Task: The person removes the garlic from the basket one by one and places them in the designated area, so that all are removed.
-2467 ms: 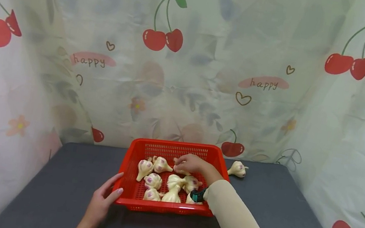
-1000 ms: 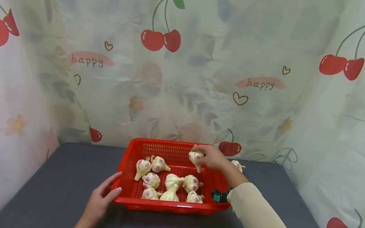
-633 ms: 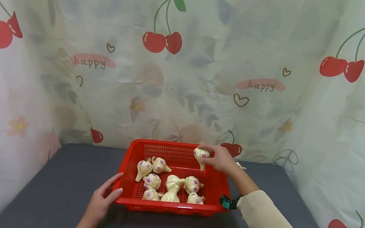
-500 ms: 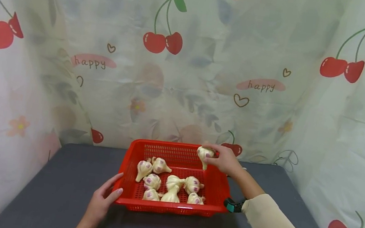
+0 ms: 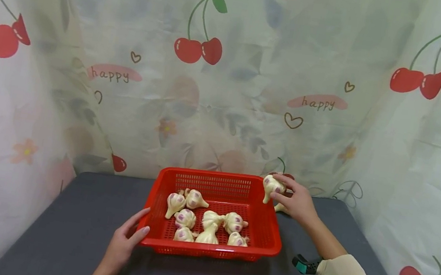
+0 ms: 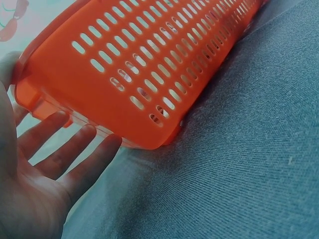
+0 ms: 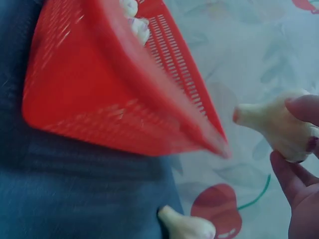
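In the head view a red plastic basket [image 5: 211, 249] holds several garlic bulbs [image 5: 185, 218]. My left hand [image 5: 121, 241] rests at its near left corner. The left wrist view shows that hand's spread, fairly straight fingertips [image 6: 110, 142] against the outside of the basket [image 6: 75, 64], thumb at the rim. My right hand [image 5: 298, 202] pinches a garlic bulb [image 5: 272, 188] between thumb and fingers above the basket's right rim. In the right wrist view this held garlic bulb [image 7: 276, 124] is beyond the rim, stem toward the basket.
Another garlic bulb [image 5: 281, 209] lies on the dark grey table [image 5: 79, 211] just right of the basket, partly hidden by my right hand. A cherry-patterned curtain [image 5: 207, 107] stands close behind the table and along both sides.
My right hand has lifted a garlic bulb from the basket's back part and carried it right, to above the right rim. The left hand and basket stay put.
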`<action>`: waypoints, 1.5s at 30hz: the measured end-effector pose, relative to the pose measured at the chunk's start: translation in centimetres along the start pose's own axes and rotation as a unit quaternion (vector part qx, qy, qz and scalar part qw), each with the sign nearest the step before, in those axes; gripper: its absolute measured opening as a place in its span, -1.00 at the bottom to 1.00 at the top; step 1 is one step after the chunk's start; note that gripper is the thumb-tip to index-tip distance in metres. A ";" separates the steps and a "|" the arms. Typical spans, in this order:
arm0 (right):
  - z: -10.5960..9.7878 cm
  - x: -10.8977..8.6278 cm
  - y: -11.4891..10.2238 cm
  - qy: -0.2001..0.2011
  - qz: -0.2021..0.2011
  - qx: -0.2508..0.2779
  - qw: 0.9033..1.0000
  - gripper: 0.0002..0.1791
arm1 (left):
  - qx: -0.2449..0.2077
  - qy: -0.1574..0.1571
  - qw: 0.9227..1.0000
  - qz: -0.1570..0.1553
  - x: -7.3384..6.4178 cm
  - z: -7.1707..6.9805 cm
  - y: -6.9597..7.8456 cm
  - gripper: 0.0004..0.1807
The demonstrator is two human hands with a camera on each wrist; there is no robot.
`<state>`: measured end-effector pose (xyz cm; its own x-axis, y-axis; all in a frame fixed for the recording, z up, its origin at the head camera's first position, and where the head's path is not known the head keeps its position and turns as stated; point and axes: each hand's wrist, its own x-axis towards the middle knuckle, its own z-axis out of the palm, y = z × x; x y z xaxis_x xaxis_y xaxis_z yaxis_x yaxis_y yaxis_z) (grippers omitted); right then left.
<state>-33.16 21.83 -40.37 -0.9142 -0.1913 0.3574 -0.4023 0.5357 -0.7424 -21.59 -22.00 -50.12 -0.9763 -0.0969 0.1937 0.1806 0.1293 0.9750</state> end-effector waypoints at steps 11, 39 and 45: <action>-1.8 -2.8 2.6 0.074 0.040 0.038 0.996 -0.38 | -0.001 -0.003 1.000 -0.001 0.1 0.0 -0.1 -0.47; -1.9 -6.8 12.3 0.166 0.143 -0.116 0.969 -0.41 | -0.007 -0.002 1.000 0.006 0.1 0.1 0.0 -0.47; -2.3 -5.7 13.1 0.158 0.184 -0.121 0.963 -0.42 | -0.001 -0.004 1.000 -0.005 0.1 0.0 0.0 -0.46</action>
<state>-33.16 31.86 -50.82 -0.9166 0.2873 0.2780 0.0044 0.7026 -0.7115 -21.67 -22.00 -50.15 -0.9789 -0.0913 0.1829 0.1707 0.1270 0.9771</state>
